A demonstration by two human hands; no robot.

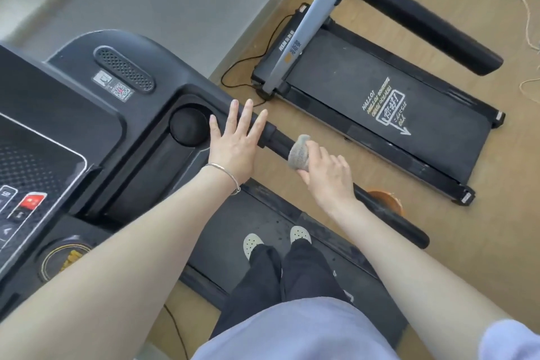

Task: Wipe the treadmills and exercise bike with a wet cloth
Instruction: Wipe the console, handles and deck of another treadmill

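Right hand gripping cloth on handrail, fingertips hidden

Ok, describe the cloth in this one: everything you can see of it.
The cloth is small, grey and speckled, with a coarse, woven look, bunched into a rounded wad. The right hand grips it, thumb beneath and fingers curled over, so only its upper-left part shows. It is pressed against the black handrail of the near treadmill, just past the rail's collar. The left hand rests open on the rail beside it, not touching the cloth. Whether it is wet cannot be told.
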